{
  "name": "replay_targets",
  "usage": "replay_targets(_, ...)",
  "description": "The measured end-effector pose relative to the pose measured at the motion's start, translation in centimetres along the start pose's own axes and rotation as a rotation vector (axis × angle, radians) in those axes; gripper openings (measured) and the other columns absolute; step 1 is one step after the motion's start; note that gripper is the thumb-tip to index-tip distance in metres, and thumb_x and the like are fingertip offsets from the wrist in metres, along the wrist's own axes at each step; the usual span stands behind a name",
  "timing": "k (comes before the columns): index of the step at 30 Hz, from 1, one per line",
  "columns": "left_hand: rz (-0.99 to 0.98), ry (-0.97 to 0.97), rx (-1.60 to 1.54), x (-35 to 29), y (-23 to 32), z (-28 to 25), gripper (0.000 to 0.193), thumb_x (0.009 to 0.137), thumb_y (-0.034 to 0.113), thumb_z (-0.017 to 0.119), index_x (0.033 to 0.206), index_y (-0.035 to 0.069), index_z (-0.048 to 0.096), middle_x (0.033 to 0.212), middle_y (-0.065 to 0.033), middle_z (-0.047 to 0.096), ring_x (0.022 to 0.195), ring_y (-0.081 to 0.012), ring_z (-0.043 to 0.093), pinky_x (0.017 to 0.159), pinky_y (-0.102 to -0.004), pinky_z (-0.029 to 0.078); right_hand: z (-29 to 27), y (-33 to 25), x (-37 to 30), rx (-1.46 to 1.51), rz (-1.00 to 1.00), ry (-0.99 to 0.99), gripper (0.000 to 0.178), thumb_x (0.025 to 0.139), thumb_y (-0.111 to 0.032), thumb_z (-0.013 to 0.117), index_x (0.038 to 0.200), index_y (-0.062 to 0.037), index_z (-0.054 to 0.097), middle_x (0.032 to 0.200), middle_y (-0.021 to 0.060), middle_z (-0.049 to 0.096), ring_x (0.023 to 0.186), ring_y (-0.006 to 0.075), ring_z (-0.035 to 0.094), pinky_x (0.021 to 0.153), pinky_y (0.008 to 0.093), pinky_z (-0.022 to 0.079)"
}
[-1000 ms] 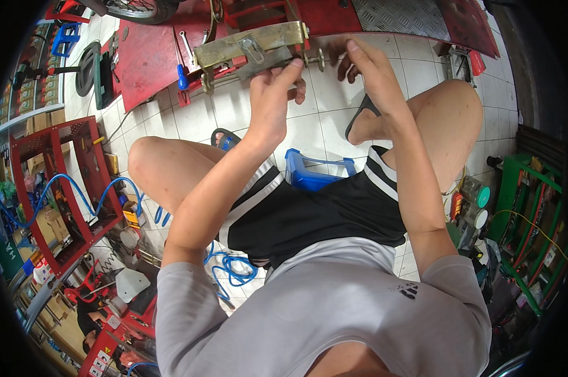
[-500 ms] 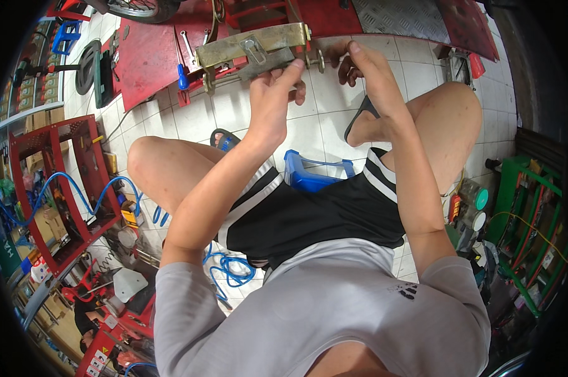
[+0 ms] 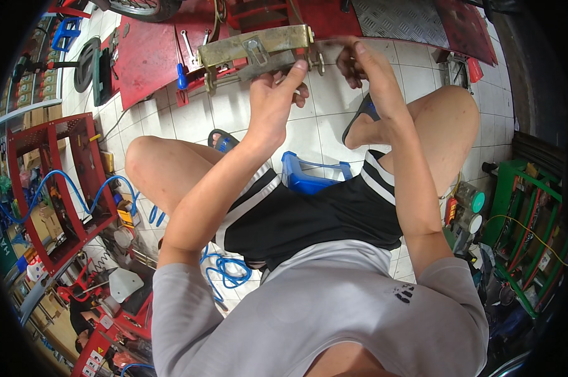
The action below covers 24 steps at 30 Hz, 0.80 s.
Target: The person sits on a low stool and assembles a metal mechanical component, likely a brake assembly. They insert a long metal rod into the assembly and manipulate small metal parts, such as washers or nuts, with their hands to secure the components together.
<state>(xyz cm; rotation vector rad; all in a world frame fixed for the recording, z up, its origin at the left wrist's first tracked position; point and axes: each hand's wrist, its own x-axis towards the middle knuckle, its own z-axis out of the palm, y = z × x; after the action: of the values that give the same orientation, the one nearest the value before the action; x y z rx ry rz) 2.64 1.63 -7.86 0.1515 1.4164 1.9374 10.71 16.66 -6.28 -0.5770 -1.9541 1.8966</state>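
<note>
A dull brass-coloured metal bracket (image 3: 253, 49) with a long rod along its lower side is held up ahead of me. My left hand (image 3: 276, 94) grips its lower plate, thumb on top and fingers curled beneath. Just off the bracket's right end is my right hand (image 3: 369, 69), its thumb and fingers apart. The index finger is smeared by motion and points toward that end; contact cannot be made out. Nothing shows in this hand. Under the bracket's right end, a small metal lug (image 3: 320, 63) hangs on the rod.
Behind the bracket lies a red work platform (image 3: 148, 56) with a blue-handled screwdriver (image 3: 181, 76) and a wrench (image 3: 187, 44). A blue stool (image 3: 309, 182) stands between my legs. Blue hose (image 3: 230, 273) coils on the floor tiles. A red metal frame (image 3: 57, 188) stands left, a green rack (image 3: 523, 232) right.
My right hand's index finger has stretched toward the bracket's right end and blurred. The bracket has shifted slightly right in view, with my left hand still gripping it.
</note>
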Motion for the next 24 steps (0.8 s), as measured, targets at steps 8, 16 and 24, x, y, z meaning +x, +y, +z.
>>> replay_targets(8,0.042,-0.067,0.017,0.0,-0.2,-0.2,0.027,0.083,0.012,0.069,0.103,-0.001,0.058,0.090,-0.0077,0.063,0.069,-0.0133,0.058,0.056,-0.0255,0.042,-0.8,0.4,0.2,-0.077,0.089,-0.130,0.055,0.095,-0.046,0.040,0.073,-0.0015,0.064,0.056,-0.0031,0.040,0.052,0.0069,0.034,0.049,0.0242,0.026)
replay_targets(16,0.043,-0.076,0.076,0.0,-0.4,-0.3,0.022,0.085,0.013,0.068,0.099,-0.002,0.061,0.087,-0.0066,0.064,0.069,-0.0122,0.058,0.056,-0.0248,0.041,-1.0,0.6,0.0,-0.144,0.021,-0.202,0.054,0.096,-0.045,0.040,0.076,-0.0010,0.065,0.054,-0.0048,0.037,0.054,0.0068,0.034,0.050,0.0242,0.025)
replay_targets(24,0.025,-0.071,0.073,0.0,-0.4,-0.3,0.022,0.084,0.015,0.069,0.098,-0.001,0.061,0.086,-0.0059,0.064,0.068,-0.0118,0.057,0.056,-0.0247,0.041,-1.3,0.4,-0.2,-0.131,0.079,-0.251,0.056,0.095,-0.047,0.039,0.077,-0.0007,0.067,0.056,-0.0047,0.039,0.055,0.0068,0.036,0.052,0.0246,0.025)
